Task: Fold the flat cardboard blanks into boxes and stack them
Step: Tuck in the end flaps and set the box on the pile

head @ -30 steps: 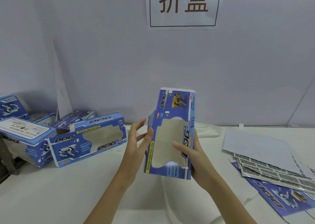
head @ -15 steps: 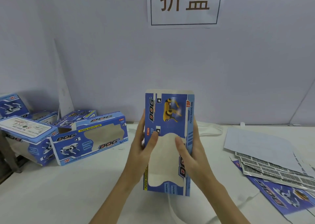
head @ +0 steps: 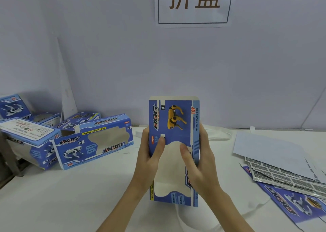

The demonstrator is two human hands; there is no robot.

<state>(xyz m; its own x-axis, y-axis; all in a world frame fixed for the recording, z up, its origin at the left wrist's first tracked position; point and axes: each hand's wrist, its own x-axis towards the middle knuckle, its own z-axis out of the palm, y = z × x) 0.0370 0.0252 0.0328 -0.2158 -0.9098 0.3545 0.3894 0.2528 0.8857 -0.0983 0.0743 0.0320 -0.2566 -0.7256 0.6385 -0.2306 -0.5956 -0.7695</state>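
Step in hand, by judgement: squaring up one box (head: 173, 125), held on end above the white table (head: 70, 196), windowed face toward the camera, top end panel with the yellow dog uppermost. Left hand (head: 150, 154) wrapped round the left long edge, thumb curled onto the front face just beside the window cut-out. Right hand (head: 197, 163) wrapped round the right long edge, thumb laid across the window. Both hands grasping the box, neither released.

Already folded: several boxes (head: 93, 140) lying to the left on the table, touching one another in a loose heap rather than a neat stack. Remaining flat blanks (head: 289, 201) lying to the right, partly under barcode sheets (head: 282, 171) and a plain sheet.

Next move, as judged: check that the end flaps are tucked, bottom end not readable here; then carry leftward and set on the finished boxes. Light grip only, since the thin card around the window dents easily
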